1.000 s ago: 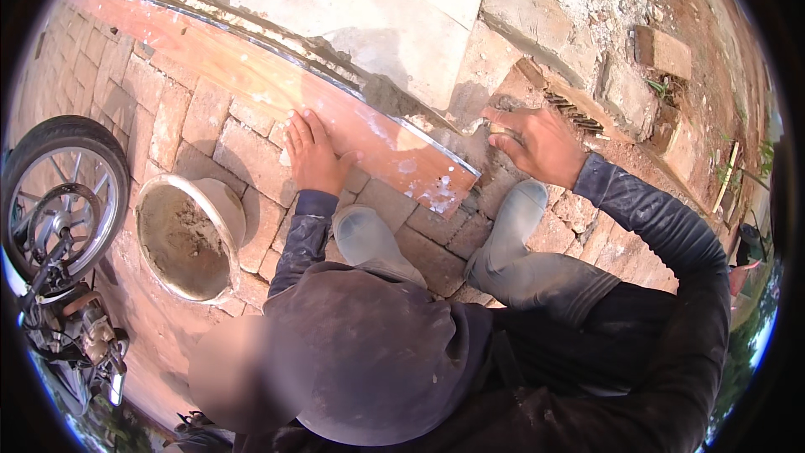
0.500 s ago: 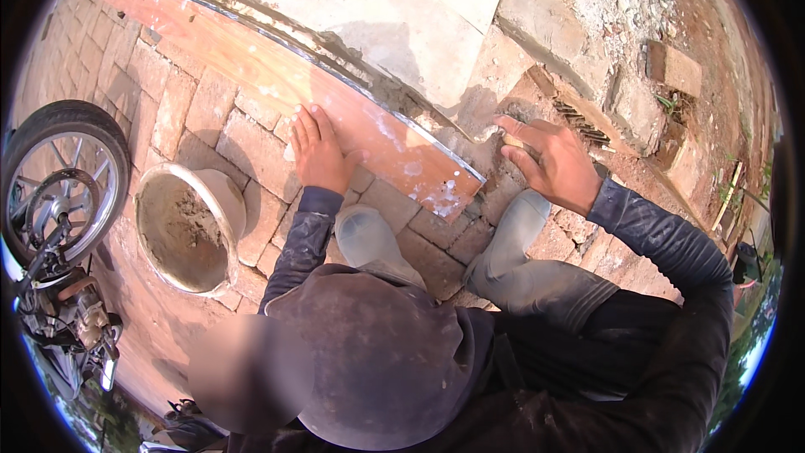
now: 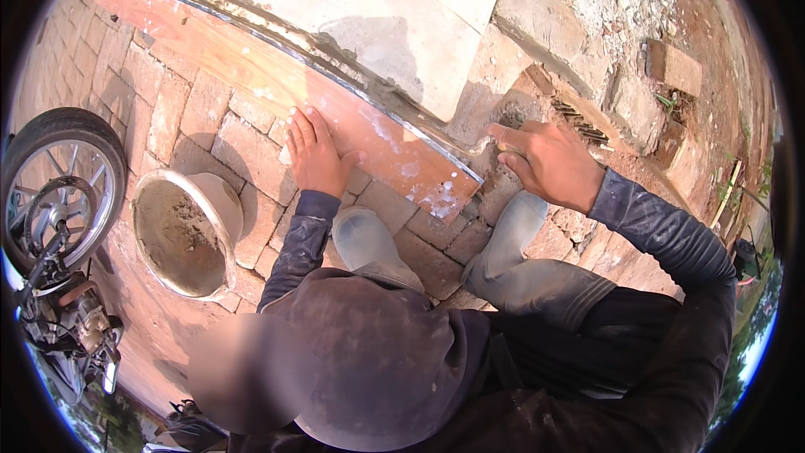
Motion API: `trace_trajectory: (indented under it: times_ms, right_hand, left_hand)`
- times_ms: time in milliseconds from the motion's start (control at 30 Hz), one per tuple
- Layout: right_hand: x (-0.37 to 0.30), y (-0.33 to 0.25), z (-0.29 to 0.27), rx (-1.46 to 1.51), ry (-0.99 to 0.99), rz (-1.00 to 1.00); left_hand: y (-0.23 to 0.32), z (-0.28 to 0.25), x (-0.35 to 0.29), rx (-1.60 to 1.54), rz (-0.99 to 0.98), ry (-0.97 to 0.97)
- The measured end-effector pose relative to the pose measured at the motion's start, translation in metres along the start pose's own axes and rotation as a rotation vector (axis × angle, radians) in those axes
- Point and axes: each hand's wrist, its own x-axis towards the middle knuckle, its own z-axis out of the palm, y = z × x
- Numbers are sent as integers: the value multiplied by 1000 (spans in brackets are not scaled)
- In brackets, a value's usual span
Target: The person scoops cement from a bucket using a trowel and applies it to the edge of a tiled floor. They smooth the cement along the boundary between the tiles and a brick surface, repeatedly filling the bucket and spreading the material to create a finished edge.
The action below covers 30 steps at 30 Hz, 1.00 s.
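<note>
A long orange-brown wooden board (image 3: 251,67) with a metal strip along its far edge lies across the brick paving (image 3: 243,147), next to a concrete slab (image 3: 402,25). My left hand (image 3: 317,155) rests flat on the board near its right end, fingers stretched out and holding nothing. My right hand (image 3: 549,164) is just past the board's white-smeared end, with fingers curled down onto the bricks and mortar there. Whether it holds a small object is hidden under the fingers. My two grey rubber boots (image 3: 369,239) stand on the paving below the hands.
A round metal pan (image 3: 180,239) smeared with mortar sits on the paving to my left. A motorcycle wheel (image 3: 59,184) is at the far left. A loose brick (image 3: 675,67), rubble and a ridged tool (image 3: 579,122) lie to the right.
My left hand has stayed flat on the board. My right hand has shifted slightly toward the board's end, fingers curling down. The view has tilted a little.
</note>
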Motion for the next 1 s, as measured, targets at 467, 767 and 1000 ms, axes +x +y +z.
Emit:
trace_trajectory:
  times_ms: [467,767,1000]
  right_hand:
    - [67,19,29,95,-55,-129]
    - [54,15,6,112,6,-92]
    - [60,11,-2,175,225,-297]
  left_hand:
    - [-4,5,3,50,38,9]
    - [1,4,2,65,5,-18]
    - [2,2,0,-14,-34,-14]
